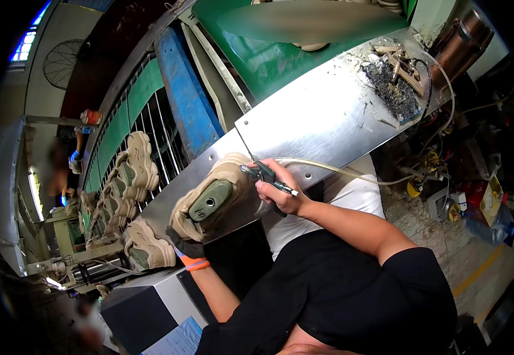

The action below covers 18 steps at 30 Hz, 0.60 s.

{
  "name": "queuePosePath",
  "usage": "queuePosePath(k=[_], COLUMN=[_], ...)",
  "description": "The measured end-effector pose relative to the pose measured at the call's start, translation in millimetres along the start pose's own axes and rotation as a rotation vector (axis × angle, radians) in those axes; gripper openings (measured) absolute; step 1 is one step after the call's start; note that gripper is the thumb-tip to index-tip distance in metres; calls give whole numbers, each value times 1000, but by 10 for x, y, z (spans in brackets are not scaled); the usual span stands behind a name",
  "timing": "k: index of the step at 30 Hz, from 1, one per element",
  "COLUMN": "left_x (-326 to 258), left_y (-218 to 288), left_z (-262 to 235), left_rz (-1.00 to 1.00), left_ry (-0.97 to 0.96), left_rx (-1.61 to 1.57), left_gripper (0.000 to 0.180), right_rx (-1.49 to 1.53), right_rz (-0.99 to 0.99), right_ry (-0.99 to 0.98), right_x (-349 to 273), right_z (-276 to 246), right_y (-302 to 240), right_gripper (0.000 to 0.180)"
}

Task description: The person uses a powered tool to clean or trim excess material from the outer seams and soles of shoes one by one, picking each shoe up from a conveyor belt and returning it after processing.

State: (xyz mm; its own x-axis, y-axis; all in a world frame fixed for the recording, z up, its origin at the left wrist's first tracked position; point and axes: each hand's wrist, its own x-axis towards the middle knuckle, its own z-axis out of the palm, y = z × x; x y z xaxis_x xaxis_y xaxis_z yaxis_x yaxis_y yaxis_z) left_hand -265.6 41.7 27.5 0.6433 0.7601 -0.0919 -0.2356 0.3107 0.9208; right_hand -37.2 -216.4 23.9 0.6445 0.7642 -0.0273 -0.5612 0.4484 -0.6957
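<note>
A chunky beige shoe sole (231,175) with a green insert (211,200) lies tilted on the metal bench, its insert facing up. My left hand (187,245), in a dark glove with an orange cuff, grips its near left end; some fingers are hidden. My bare right hand (283,189) is closed around an air blow gun (264,172) beside the sole's far end. The gun's thin dark nozzle points away from me over the bench. A pale hose (334,169) runs from around the gun toward the right.
Several similar soles (128,174) stand along a wire-rack conveyor (161,139) at left. A blue metal bar (187,89) and green surface (280,65) lie beyond the bench (310,118). Scraps fill a dirty tray (394,89) near a copper-coloured flask (463,47). Another person's gloved hand (74,156) shows far left.
</note>
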Motion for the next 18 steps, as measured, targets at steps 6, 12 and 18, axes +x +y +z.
queuePosePath(k=[6, 12, 18], left_x=[-893, -1421, -1644], left_y=[12, 105, 18], left_z=[255, 481, 804], left_rz=[-212, -408, -642], left_ry=[155, 224, 159], left_rx=[52, 245, 109], left_gripper=[68, 65, 61], right_rx=[-351, -540, -576], right_rz=[-91, -134, -85], right_ry=[44, 32, 0], right_x=[-33, -256, -393], right_z=[13, 25, -38], right_y=[211, 82, 16], right_gripper=[43, 47, 50])
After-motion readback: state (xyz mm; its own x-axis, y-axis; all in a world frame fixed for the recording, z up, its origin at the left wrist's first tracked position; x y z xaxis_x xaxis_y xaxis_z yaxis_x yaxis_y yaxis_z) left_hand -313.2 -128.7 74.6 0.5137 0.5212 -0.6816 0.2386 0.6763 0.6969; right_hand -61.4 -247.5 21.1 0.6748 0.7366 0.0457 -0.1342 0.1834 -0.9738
